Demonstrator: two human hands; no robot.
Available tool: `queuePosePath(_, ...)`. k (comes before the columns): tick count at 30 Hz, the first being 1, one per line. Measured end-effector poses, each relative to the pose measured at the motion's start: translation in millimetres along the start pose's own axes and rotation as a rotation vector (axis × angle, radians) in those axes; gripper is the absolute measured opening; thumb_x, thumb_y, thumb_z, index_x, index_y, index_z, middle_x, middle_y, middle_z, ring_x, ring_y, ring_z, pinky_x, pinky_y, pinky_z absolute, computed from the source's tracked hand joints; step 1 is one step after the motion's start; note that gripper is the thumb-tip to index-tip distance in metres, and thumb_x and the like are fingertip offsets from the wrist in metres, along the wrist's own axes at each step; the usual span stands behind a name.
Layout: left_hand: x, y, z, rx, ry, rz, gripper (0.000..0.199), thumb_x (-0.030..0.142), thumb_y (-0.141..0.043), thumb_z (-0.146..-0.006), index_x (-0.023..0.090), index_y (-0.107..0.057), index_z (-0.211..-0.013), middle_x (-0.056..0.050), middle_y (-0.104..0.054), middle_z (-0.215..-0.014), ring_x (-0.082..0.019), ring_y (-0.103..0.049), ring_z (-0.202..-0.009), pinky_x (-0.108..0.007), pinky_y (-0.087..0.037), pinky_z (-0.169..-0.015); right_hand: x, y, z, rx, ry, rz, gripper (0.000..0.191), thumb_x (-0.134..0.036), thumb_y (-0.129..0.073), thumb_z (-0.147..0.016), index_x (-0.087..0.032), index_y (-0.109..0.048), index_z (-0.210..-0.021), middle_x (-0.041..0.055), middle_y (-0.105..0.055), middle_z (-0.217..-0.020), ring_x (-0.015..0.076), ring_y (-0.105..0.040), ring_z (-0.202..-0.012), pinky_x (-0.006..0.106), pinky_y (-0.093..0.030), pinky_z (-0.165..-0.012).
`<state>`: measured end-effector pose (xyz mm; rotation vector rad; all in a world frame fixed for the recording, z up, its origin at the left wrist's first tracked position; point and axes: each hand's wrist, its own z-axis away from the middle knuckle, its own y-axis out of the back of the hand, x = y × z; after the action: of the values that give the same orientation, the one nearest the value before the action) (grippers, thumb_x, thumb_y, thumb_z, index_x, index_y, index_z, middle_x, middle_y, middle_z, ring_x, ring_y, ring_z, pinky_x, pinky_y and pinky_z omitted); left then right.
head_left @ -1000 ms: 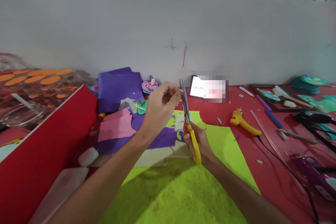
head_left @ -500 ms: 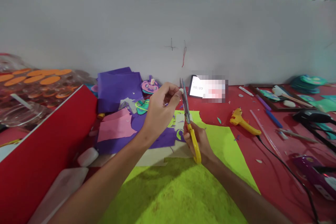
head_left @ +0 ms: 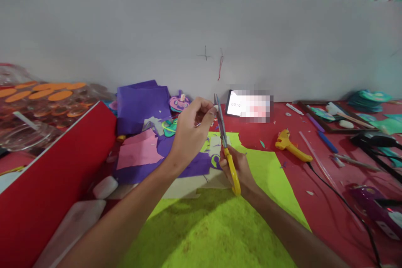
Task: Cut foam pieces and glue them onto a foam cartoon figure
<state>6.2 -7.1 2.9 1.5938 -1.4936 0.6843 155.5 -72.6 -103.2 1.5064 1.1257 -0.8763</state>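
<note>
My right hand (head_left: pixel 237 167) is closed around the yellow handles of a pair of scissors (head_left: pixel 230 161), blades pointing up and slightly apart. In a pinch, my left hand (head_left: pixel 194 127) grips a small whitish piece (head_left: pixel 215 109) right beside the blades; its exact kind is too small to make out. Below both hands lie a yellow-green felt sheet (head_left: pixel 266 176), purple felt pieces (head_left: pixel 194 165) and a pink felt piece (head_left: pixel 140 150). A teal cut-out with a yellow-green outline (head_left: pixel 169 127) sits just left of my left hand.
A red divider (head_left: pixel 63 176) stands at left, with orange-topped clear containers (head_left: pixel 47 92) beyond. A lit phone (head_left: pixel 248 106) leans on the grey partition (head_left: pixel 141 37). To the right are a yellow glue gun (head_left: pixel 292 146) with its cord, pens (head_left: pixel 327 141) and a dark-framed tray (head_left: pixel 301 106).
My left hand has shifted very slightly left and up with the small piece. The scissor blades have tipped a little to the left, staying close to it.
</note>
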Motion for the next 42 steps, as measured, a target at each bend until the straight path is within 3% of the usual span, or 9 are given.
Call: queuePosePath(42, -3.0, 1.0, -2.2, 0.053, 0.002, -0.013, 0.013, 0.022, -0.058, -0.097, 0.019, -0.056, -0.084, 0.003, -0.054, -0.076, -0.009, -0.049, -0.064, -0.023, -0.040, -0.059, 7.6, -0.2, -0.4, 0.005, 0.032, 0.084, 0.043, -0.059, -0.060, -0.088, -0.022, -0.046, -0.072, -0.0061, -0.042, -0.058, 0.0113, -0.035, -0.055, 0.024, -0.029, -0.051)
